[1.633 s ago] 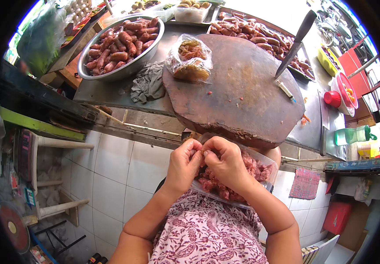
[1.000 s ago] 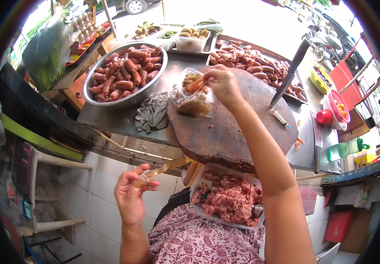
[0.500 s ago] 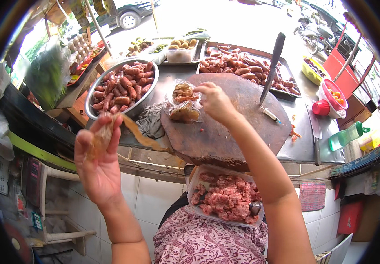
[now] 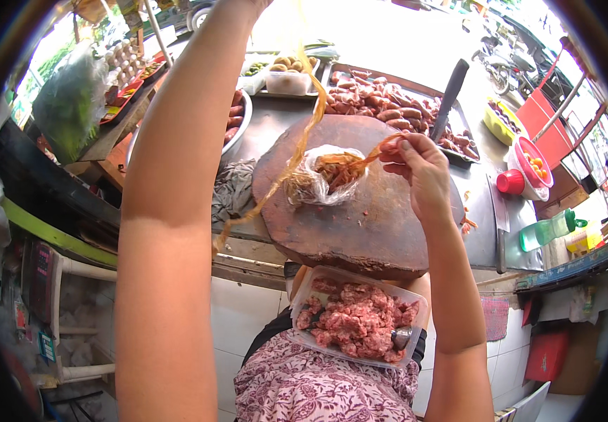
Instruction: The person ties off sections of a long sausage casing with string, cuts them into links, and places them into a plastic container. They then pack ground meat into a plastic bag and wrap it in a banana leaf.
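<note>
My left arm reaches up past the top edge; only a sliver of my left hand shows, its fingers out of view. A long, yellowish strip of sausage casing dangles from the top edge, across the round wooden chopping block, down beside my left forearm. Above the block's right part, my right hand is closed in a pinch on a strand of casing. That strand runs into an opened clear plastic bag of more casings on the block. On my lap rests a plastic tub of ground meat.
Behind the block lies a tray of sausages. A black-handled knife stands there, its lower part hidden. Another knife lies right, near a green bottle. A bowl of sausages is partly behind my left arm. A grey cloth lies left.
My left hand has risen from the left to the top edge, and a long casing strip now hangs down. My right hand has moved right, pulling a strand from the bag, which now gapes wider.
</note>
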### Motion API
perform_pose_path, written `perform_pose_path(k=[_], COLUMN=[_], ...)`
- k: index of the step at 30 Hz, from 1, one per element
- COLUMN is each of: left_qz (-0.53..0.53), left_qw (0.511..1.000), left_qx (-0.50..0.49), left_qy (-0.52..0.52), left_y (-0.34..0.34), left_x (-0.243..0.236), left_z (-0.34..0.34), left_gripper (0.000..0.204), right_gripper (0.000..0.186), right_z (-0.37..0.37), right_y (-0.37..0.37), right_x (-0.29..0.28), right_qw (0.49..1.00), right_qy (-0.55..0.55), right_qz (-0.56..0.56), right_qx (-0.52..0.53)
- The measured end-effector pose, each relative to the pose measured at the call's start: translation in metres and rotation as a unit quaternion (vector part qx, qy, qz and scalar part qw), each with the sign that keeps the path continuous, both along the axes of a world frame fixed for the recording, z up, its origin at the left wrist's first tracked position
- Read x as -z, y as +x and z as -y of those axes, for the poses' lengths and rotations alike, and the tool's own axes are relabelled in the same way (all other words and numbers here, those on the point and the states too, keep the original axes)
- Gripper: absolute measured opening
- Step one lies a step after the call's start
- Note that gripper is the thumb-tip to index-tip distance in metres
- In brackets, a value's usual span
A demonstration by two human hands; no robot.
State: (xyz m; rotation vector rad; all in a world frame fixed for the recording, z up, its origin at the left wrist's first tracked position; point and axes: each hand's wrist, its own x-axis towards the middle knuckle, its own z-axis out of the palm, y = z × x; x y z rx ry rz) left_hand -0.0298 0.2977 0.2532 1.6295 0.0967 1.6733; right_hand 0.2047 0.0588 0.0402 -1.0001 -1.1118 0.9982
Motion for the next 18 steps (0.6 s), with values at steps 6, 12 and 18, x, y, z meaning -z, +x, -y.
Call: perform_pose_path(k=[6, 12, 18], left_qz=[-0.479, -0.667, -0.6], left_qw=[0.866, 0.734, 0.781], left_qx=[-0.103, -0.125, -0.165], left_qy=[-0.1, 0.016, 0.054], left_y=[0.023, 0.037, 0.044], left_x=[0.127, 0.213, 0.261], left_z=[-0.048, 0.088, 0.217], left_gripper=[0.025, 0.068, 0.113], right_gripper=[0.013, 0.013, 0.016], right_z=[0.024, 0.028, 0.031], right_y=[0.024, 0.03, 0.007], right_x=[0.007, -0.003, -0.031], right_qw=[0.999, 1.0, 0.999], right_qy=[-0.044, -0.007, 0.034], right_qz=[0.025, -0.019, -0.002], right_qx=[-0.004, 0.023, -0.017])
